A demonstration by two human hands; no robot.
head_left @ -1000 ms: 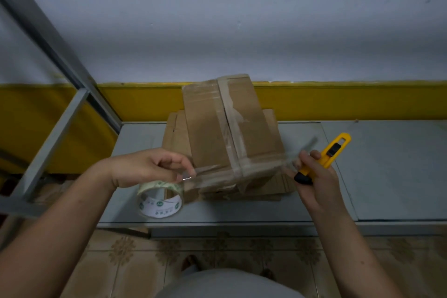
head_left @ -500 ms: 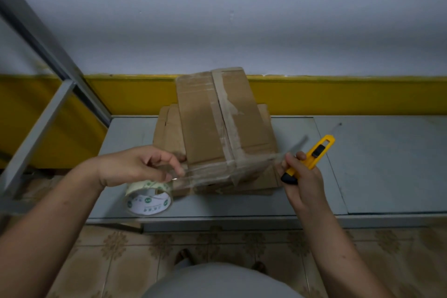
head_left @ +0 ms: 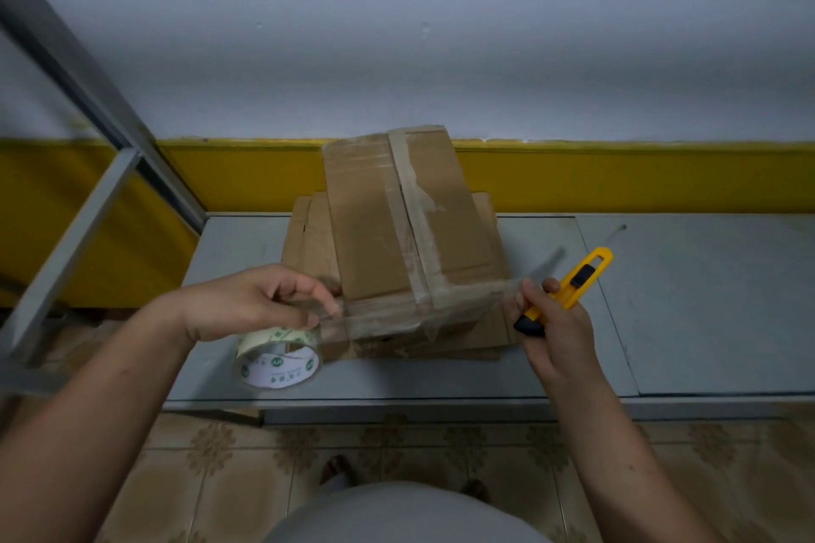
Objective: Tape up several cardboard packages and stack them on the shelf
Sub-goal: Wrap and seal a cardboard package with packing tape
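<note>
Box sits on flattened cardboard on the grey shelf, against the yellow-and-white wall, one tape band already running along its top. Left hand, fingers curled, pinches a clear tape strip just above the tape roll, which hangs below the hand at the shelf's front edge. The strip stretches across the box's near top edge to the right hand, whose fingers are wrapped round a yellow knife just right of the box.
</note>
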